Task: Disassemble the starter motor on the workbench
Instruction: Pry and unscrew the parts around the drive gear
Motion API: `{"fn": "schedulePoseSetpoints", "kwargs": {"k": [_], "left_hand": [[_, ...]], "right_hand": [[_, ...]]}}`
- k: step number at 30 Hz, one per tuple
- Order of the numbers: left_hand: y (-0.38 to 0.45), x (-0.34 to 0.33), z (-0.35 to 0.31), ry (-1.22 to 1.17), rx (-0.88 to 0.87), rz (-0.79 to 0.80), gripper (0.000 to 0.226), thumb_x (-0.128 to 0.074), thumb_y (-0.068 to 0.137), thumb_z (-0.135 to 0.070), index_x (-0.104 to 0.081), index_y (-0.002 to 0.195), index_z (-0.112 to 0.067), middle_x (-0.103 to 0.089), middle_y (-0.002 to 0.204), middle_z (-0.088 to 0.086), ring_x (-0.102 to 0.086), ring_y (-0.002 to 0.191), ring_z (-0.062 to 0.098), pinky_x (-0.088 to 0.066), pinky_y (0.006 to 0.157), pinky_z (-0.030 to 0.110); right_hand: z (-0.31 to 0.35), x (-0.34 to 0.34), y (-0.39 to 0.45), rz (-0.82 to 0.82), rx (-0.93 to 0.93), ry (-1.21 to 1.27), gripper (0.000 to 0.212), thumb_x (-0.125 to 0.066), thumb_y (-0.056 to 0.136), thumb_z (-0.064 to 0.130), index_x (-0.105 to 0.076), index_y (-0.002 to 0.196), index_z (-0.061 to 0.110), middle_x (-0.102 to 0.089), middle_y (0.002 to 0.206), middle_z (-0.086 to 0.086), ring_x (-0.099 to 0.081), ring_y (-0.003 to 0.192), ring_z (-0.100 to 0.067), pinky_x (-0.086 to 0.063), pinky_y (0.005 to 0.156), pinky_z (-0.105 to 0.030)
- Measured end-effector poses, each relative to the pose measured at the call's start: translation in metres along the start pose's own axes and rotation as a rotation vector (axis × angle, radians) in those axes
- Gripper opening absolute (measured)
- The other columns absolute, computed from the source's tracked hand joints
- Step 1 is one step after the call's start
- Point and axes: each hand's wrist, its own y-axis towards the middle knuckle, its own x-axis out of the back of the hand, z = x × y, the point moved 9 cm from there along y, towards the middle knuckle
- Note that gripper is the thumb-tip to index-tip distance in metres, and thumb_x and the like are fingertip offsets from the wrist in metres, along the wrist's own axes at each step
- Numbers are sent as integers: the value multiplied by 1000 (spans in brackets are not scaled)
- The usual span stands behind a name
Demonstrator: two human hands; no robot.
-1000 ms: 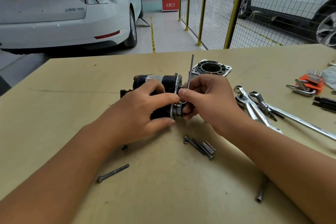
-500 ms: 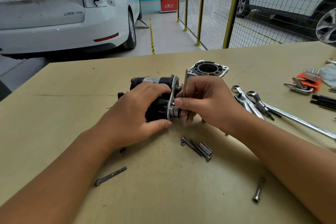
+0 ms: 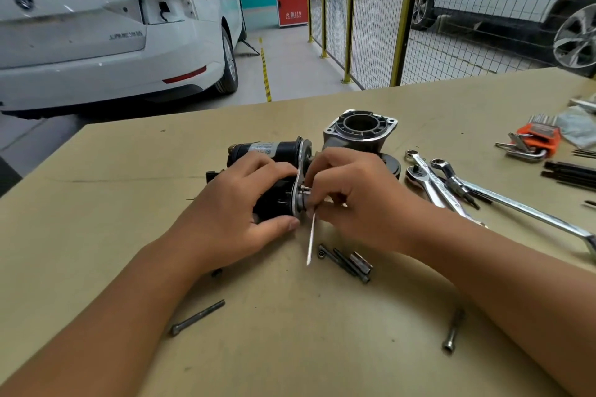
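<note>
The right hand (image 3: 354, 200) pinched the hex key (image 3: 311, 238) at the end plate (image 3: 298, 184); its long arm, upright 1 second earlier, now pointed down, so the screw was probably turning; the left hand (image 3: 238, 213) gripped the starter motor (image 3: 274, 171) on the workbench (image 3: 96, 203).

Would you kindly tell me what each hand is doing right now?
Left hand: grips the starter motor.
Right hand: pinches a hex key at the motor's end plate.

Left hand (image 3: 238, 213) curled over motor body (image 3: 277, 196), thumb beneath. Right hand (image 3: 351, 200) beside it, fingertips pinching thin key (image 3: 311, 240). Both forearms bare.
</note>
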Motion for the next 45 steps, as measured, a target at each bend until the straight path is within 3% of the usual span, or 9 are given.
{"fn": "schedulePoseSetpoints", "kwargs": {"k": [4, 10, 16, 22, 26, 32, 36, 41, 45], "left_hand": [[-1, -1, -2, 77, 44, 2, 71, -89, 74, -46, -63, 136, -23, -56, 125, -9, -61, 106, 15, -57, 85, 41], [-2, -1, 0, 134, 53, -8, 72, -78, 75, -63, -60, 137, -31, -53, 125, -15, -61, 99, 15, -58, 73, 41], [0, 1, -2, 254, 10, 42, 70, -58, 81, -75, -47, 141, -40, -54, 125, -11, -64, 89, 19, -57, 62, 39], [6, -2, -19, 476, -6, 101, 64, -49, 88, -72, -52, 144, -42, -52, 121, -1, -61, 74, 24, -41, 56, 30], [7, -3, -36, 520, -11, 92, 55, -70, 85, -57, -65, 132, -30, -59, 119, 3, -65, 77, 29, -46, 55, 35], [7, -10, -44, 608, -11, 87, 49, -92, 71, -44, -74, 109, -19, -66, 105, 4, -63, 58, 29, -35, 46, 29], [4, -2, -39, 455, -71, -6, 54, -93, 72, -40, -74, 117, -17, -68, 110, 3, -67, 66, 32, -54, 47, 41], [1, 4, -29, 281, -145, -47, 53, -89, 79, -38, -73, 125, -18, -69, 116, 2, -58, 65, 20, -59, 57, 45], [1, 1, -26, 220, -191, -43, 51, -80, 86, -41, -68, 129, -17, -65, 118, 4, -69, 89, 31, -61, 68, 48]], "right_hand": [[-29, 15, -7, -242, -287, 324, 15, -73, 84, -7, -67, 78, 5, -70, 73, -9, -69, 63, -25, -56, 57, -38], [-51, 9, -13, -365, -582, 722, 10, -71, 91, -2, -61, 88, -1, -69, 67, -18, -69, 51, -28, -55, 45, -35], [-51, 0, -16, -309, -640, 622, 7, -70, 95, 12, -66, 93, 7, -71, 68, -9, -68, 48, -26, -47, 37, -26], [-54, 8, -21, -437, -673, 697, 10, -70, 94, 9, -66, 92, 1, -69, 67, -12, -66, 47, -28, -52, 42, -34], [-55, 7, -23, -448, -682, 716, 9, -70, 94, 10, -66, 90, 3, -68, 66, -12, -66, 48, -27, -54, 45, -35], [-54, 3, -24, -412, -656, 659, 6, -68, 93, 1, -67, 89, 5, -71, 67, -10, -74, 61, -28, -63, 58, -42], [-48, 1, -20, -361, -594, 688, 16, -70, 88, -8, -67, 84, 6, -71, 64, -7, -74, 61, -24, -60, 55, -32], [-49, -2, -17, -240, -625, 510, 11, -79, 86, 8, -73, 86, 16, -72, 64, -4, -70, 54, -18, -51, 45, -30], [-49, -1, -12, -209, -632, 511, 11, -81, 84, 9, -73, 87, 15, -72, 64, -2, -70, 53, -18, -48, 43, -25]]}}
